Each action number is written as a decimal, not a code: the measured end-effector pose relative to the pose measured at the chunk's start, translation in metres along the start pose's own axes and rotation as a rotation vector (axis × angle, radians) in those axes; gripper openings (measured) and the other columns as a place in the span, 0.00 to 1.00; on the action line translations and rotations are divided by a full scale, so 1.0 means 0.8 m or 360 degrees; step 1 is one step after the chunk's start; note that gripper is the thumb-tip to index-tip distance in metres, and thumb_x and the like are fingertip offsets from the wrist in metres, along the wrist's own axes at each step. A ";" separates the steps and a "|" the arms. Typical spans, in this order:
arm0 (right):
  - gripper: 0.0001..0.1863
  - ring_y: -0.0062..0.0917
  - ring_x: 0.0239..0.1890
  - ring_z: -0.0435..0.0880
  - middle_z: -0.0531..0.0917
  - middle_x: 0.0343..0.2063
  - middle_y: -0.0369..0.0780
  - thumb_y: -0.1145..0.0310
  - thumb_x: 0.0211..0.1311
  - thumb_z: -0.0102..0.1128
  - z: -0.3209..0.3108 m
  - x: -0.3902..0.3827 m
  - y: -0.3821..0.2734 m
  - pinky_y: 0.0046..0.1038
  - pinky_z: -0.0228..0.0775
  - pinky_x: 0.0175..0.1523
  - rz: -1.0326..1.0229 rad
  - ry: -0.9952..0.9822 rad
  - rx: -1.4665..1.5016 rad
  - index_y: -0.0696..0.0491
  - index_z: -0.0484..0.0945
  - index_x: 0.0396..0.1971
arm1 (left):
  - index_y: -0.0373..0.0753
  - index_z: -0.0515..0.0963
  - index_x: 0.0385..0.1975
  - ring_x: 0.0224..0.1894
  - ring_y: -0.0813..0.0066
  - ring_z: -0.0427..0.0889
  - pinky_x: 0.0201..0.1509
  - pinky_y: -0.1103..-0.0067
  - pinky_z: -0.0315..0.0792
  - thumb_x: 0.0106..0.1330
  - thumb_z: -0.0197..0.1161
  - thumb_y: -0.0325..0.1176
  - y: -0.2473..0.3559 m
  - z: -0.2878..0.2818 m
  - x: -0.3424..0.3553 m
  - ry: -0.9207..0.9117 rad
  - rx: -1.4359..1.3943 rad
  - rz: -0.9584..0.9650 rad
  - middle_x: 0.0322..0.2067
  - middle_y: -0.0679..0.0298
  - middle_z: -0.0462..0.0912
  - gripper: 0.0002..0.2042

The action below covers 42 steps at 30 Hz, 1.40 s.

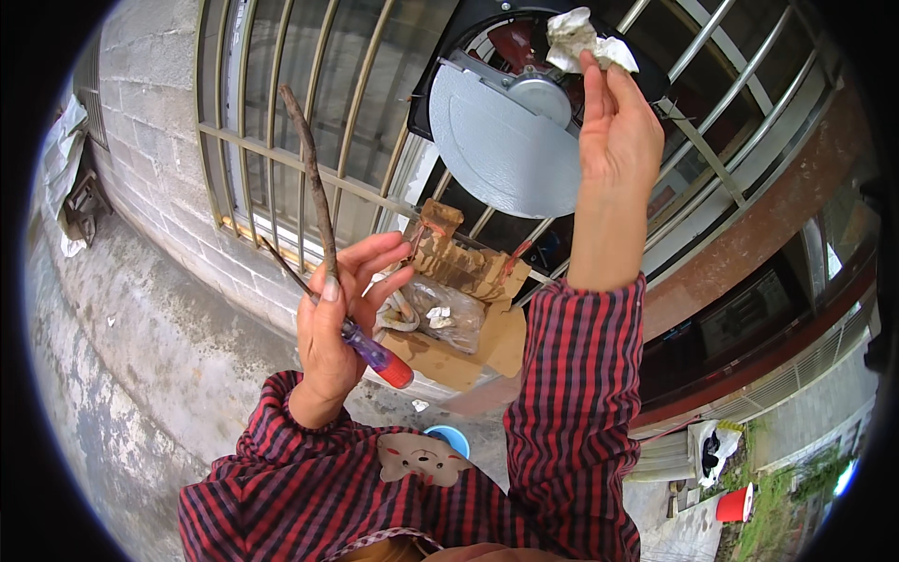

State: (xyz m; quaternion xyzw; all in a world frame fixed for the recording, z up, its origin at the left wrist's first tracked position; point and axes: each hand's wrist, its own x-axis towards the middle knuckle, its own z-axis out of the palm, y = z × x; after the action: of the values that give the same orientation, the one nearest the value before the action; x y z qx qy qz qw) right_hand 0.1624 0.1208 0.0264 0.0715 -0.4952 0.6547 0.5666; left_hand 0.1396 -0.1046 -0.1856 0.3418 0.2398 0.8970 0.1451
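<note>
My left hand [337,309] holds a thin wooden stick [309,159], which points upward, and a screwdriver with a purple and red handle [382,361]. Its upper fingers are partly extended. My right hand [613,131] is raised, its fingertips on crumpled white tissue [571,42] at the top of an exhaust fan. That fan has a grey half-round cover [487,150], dark red blades [510,42] and a black frame, and sits in a barred window [342,159]. Below it, stained cardboard [464,262] and a plastic bag [449,314] with white paper scraps rest beside my left hand.
A grey block wall [159,159] runs along the left, with a draped sheet [66,178] beside it on the concrete ground [122,356]. A blue basin [449,436] is partly behind my clothing. At lower right are a red bucket [732,506] and some plants.
</note>
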 end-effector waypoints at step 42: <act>0.10 0.39 0.46 0.82 0.83 0.39 0.47 0.82 0.63 0.48 0.033 0.104 0.132 0.33 0.72 0.55 -0.0531 0.0325 -0.0719 0.66 0.78 0.40 | 0.35 0.66 0.33 0.58 0.50 0.80 0.67 0.60 0.72 0.81 0.44 0.41 0.055 -0.066 0.013 -0.0093 0.0437 0.0033 0.56 0.38 0.75 0.16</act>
State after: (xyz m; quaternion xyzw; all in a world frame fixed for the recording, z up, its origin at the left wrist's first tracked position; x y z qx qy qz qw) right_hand 0.0356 0.1718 0.0345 -0.0422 -0.5503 0.4295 0.7148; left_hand 0.0915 -0.1545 -0.1909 0.3869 0.3524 0.8469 0.0947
